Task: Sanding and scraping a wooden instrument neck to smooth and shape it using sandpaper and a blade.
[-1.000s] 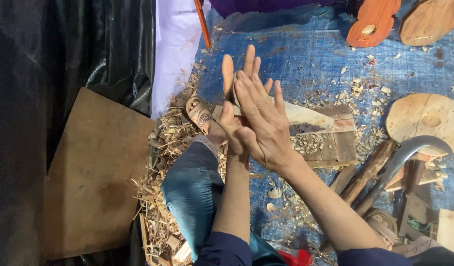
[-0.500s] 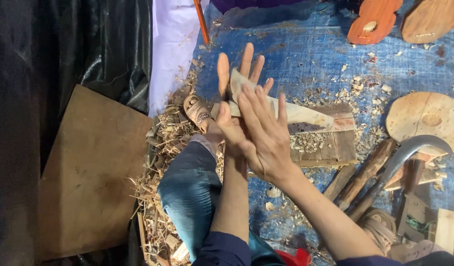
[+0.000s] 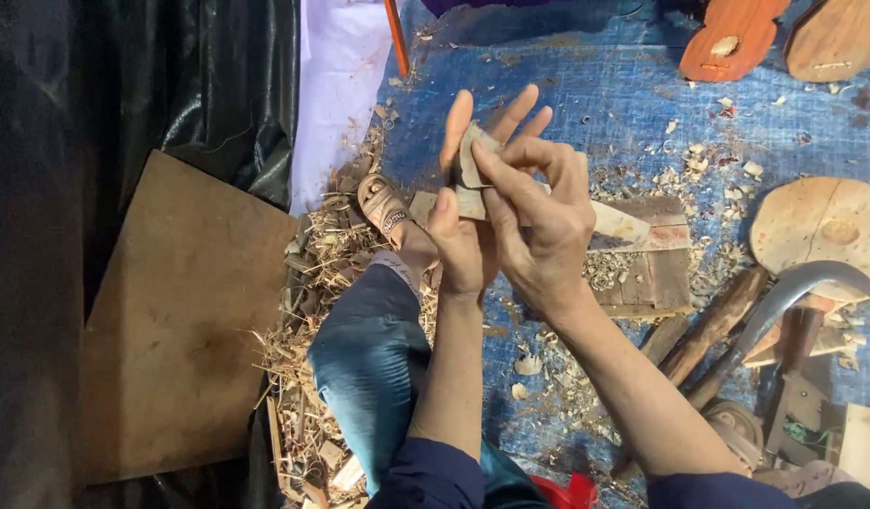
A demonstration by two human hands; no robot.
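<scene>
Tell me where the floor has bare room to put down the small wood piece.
Freest: blue tarp between the orange stick and the orange wooden cutouts. The brown board at the black sheet is also bare. Crowded: shavings by the sandal, and tools around the curved blade.

Two hands (image 3: 468, 240) (image 3: 538, 226), one sickle (image 3: 803, 287)

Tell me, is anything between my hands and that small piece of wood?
Nothing visible. The left hand backs the small wood piece and the right hand pinches it with its fingertips, in direct contact.
</scene>
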